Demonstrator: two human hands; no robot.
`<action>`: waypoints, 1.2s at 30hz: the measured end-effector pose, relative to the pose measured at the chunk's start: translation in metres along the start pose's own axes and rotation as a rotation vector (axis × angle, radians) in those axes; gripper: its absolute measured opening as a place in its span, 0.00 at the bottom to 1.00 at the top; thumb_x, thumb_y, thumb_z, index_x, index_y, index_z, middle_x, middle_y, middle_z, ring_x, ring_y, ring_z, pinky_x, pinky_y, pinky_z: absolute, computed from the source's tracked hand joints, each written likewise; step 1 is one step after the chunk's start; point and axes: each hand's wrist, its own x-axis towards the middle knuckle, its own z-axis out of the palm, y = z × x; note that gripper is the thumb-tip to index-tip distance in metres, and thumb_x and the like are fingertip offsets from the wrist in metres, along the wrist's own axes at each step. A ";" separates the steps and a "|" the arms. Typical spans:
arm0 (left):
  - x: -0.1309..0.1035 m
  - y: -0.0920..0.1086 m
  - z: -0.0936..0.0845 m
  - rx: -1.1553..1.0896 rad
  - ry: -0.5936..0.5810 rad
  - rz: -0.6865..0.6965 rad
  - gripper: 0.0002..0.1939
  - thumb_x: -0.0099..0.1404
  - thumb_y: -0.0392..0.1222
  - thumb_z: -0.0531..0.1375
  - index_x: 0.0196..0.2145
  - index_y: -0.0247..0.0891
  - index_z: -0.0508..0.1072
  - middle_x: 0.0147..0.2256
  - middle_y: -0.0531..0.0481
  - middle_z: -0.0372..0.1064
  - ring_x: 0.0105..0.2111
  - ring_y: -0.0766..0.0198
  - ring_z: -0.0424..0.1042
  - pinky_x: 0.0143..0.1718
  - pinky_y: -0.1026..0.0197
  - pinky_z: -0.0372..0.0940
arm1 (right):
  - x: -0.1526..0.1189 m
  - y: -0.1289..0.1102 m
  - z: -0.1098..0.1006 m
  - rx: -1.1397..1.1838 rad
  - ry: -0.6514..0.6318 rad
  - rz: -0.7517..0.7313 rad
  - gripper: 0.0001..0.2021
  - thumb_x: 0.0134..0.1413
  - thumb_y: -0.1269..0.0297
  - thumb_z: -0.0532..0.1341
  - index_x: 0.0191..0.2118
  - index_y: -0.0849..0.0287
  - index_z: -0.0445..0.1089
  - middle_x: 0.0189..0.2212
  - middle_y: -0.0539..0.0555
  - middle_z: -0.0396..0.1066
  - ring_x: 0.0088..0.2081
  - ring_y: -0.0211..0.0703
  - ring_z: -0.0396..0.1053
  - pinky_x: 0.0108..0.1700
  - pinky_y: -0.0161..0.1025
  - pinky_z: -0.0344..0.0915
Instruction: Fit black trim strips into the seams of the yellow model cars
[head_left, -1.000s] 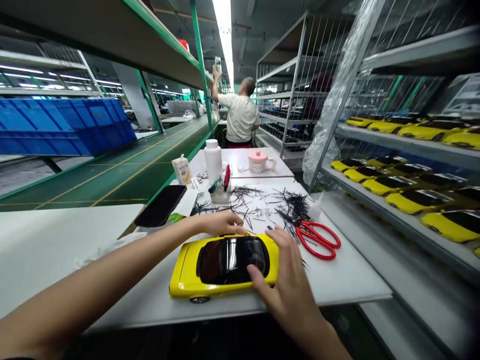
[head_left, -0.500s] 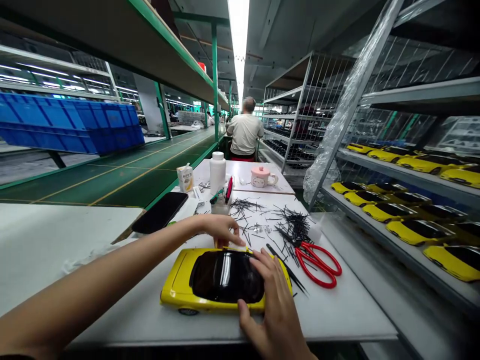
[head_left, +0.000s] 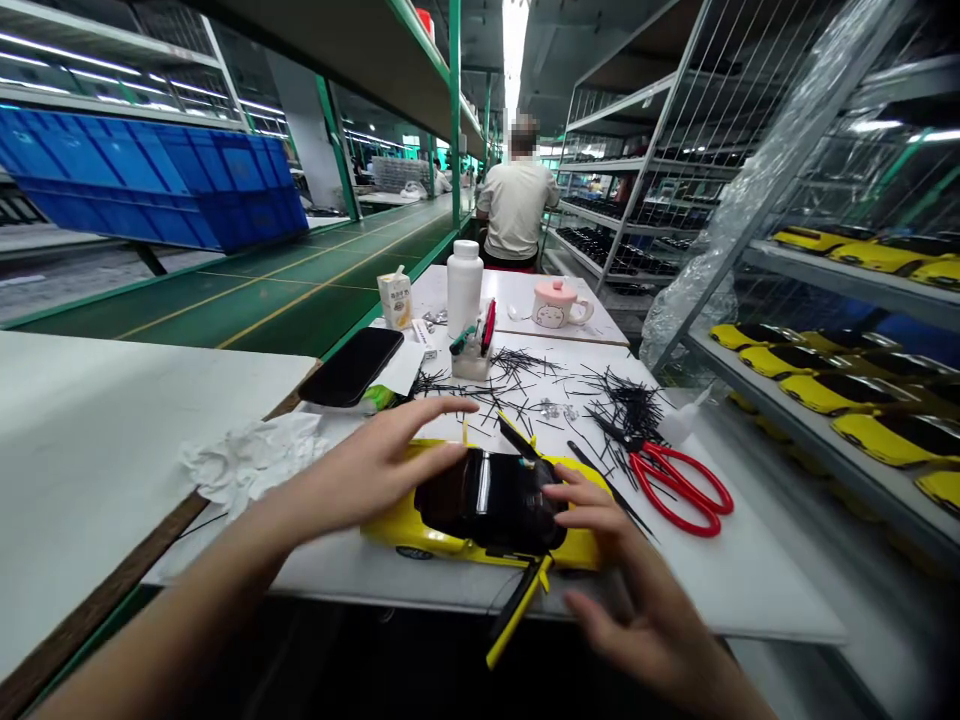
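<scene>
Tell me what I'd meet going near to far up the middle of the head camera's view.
Yellow model car, small tool holder, white bottle, person in a pale shirt.

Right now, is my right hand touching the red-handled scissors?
Apart. The head view shows white tabletop between the right hand and the nearest handle of the red-handled scissors.

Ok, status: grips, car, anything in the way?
Left grip open over yellow car, left end; right grip open at right end. Both doors stand open. Red-handled scissors close by, right side.
</scene>
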 end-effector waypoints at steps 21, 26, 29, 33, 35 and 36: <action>-0.070 -0.004 0.090 0.351 0.505 -0.069 0.42 0.59 0.54 0.67 0.65 0.40 0.56 0.68 0.33 0.40 0.70 0.41 0.37 0.67 0.36 0.44 | 0.031 -0.024 -0.058 0.210 0.148 0.248 0.07 0.56 0.67 0.67 0.40 0.52 0.72 0.37 0.49 0.75 0.38 0.40 0.76 0.38 0.32 0.73; -0.069 -0.006 0.088 0.386 0.499 -0.084 0.42 0.59 0.53 0.67 0.65 0.39 0.56 0.66 0.33 0.47 0.67 0.44 0.50 0.64 0.42 0.56 | 0.044 -0.023 -0.018 0.267 -0.161 0.043 0.02 0.62 0.69 0.62 0.40 0.59 0.71 0.39 0.53 0.75 0.42 0.39 0.73 0.45 0.34 0.69; -0.069 -0.006 0.085 0.414 0.512 -0.076 0.41 0.59 0.53 0.66 0.65 0.41 0.56 0.66 0.35 0.51 0.66 0.44 0.54 0.63 0.42 0.58 | 0.050 -0.016 -0.009 0.250 -0.162 -0.016 0.03 0.64 0.70 0.60 0.41 0.61 0.70 0.38 0.54 0.76 0.41 0.39 0.72 0.45 0.35 0.66; -0.068 -0.005 0.081 0.429 0.473 -0.063 0.40 0.59 0.52 0.65 0.64 0.40 0.56 0.65 0.34 0.53 0.65 0.43 0.56 0.62 0.41 0.59 | 0.053 -0.015 -0.007 0.306 -0.152 -0.048 0.03 0.64 0.70 0.59 0.40 0.62 0.70 0.37 0.54 0.76 0.40 0.38 0.71 0.44 0.34 0.64; -0.067 -0.004 0.078 0.423 0.461 -0.067 0.40 0.59 0.52 0.65 0.64 0.40 0.56 0.65 0.34 0.53 0.65 0.44 0.55 0.62 0.42 0.58 | 0.054 -0.015 -0.007 0.331 -0.160 -0.045 0.03 0.63 0.70 0.60 0.39 0.63 0.71 0.37 0.54 0.76 0.40 0.39 0.71 0.43 0.34 0.65; -0.067 -0.004 0.077 0.418 0.455 -0.069 0.40 0.59 0.51 0.66 0.64 0.41 0.56 0.65 0.34 0.53 0.65 0.44 0.55 0.63 0.42 0.58 | 0.054 -0.015 -0.006 0.338 -0.167 -0.044 0.03 0.63 0.71 0.61 0.39 0.63 0.71 0.37 0.55 0.76 0.39 0.39 0.71 0.42 0.34 0.65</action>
